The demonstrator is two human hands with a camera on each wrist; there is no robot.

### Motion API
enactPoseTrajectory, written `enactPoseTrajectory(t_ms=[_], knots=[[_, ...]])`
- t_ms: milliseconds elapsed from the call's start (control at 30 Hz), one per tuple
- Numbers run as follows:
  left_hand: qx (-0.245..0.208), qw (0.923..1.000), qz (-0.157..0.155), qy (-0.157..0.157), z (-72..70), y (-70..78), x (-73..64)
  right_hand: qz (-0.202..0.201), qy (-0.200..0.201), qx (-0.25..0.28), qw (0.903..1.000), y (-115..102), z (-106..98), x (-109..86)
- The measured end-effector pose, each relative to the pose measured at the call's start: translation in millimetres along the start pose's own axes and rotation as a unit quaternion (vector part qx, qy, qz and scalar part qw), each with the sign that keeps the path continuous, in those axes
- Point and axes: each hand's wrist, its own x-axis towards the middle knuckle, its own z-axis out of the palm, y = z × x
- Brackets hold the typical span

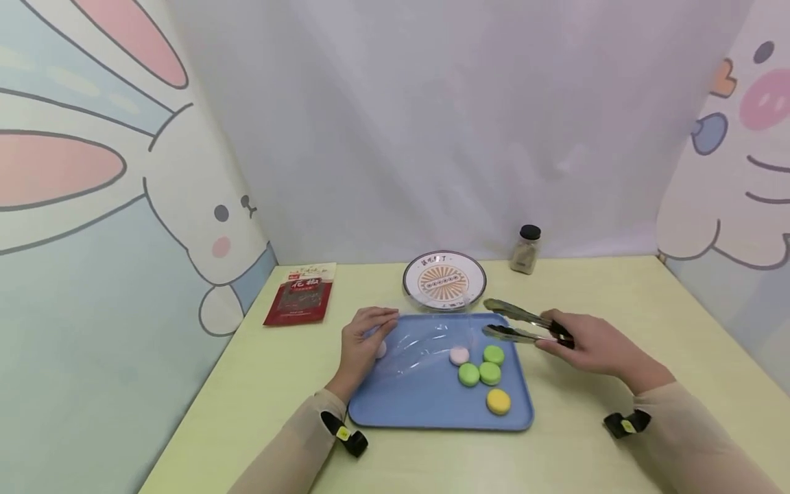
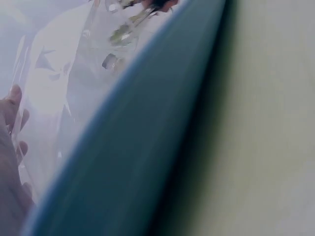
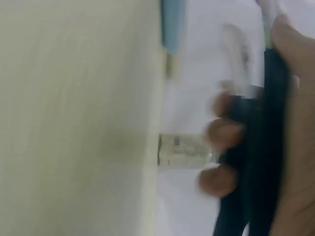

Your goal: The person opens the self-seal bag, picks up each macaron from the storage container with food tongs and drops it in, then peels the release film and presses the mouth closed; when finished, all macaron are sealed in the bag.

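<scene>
My left hand (image 1: 365, 343) pinches the left edge of a clear plastic piece of packaging (image 1: 426, 339) over the blue tray (image 1: 426, 412). In the left wrist view this see-through plastic (image 2: 51, 81) stands beside the fingers. My right hand (image 1: 595, 343) grips metal tongs (image 1: 517, 313) by their black handles, tips apart, above the tray's right edge; nothing is between the tips. On the tray lie a pink macaron (image 1: 459, 355), several green macarons (image 1: 490, 372) and a yellow macaron (image 1: 498, 402). Another pale pink macaron (image 1: 380, 350) shows partly behind the left hand.
A patterned white plate (image 1: 444, 280) stands just behind the tray. A jar with a black lid (image 1: 525, 254) is at the back right, and a red spice packet (image 1: 302, 295) lies at the back left. Fabric walls surround the pale table (image 1: 592, 295) on three sides.
</scene>
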Motion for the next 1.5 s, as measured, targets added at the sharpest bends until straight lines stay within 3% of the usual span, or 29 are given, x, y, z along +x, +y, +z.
enactPoseTrajectory(t_ms=[167,300,433,800,1067,1500], knots=[[0.003,1.0000,-0.006,0.000,-0.5,1.5,-0.1,0.007,0.004,-0.002,1.0000,25,12,-24.9],[0.000,0.9999,-0.010,-0.003,-0.4,1.8,-0.7,-0.027,0.025,-0.019,0.9991,29,19,-28.7],[-0.005,0.9999,-0.016,-0.003,-0.5,1.0,-0.1,-0.048,0.042,-0.041,0.9971,26,22,-25.9],[0.003,0.9995,-0.030,-0.011,0.3,0.7,-1.5,-0.058,0.053,-0.081,0.9936,6,21,-19.1],[0.001,0.9998,-0.020,-0.008,0.7,0.9,-0.3,-0.040,0.049,-0.102,0.9928,-4,22,-14.9],[-0.008,0.9998,-0.015,-0.004,0.9,2.4,-0.5,-0.061,0.031,-0.108,0.9918,-9,19,-13.7]])
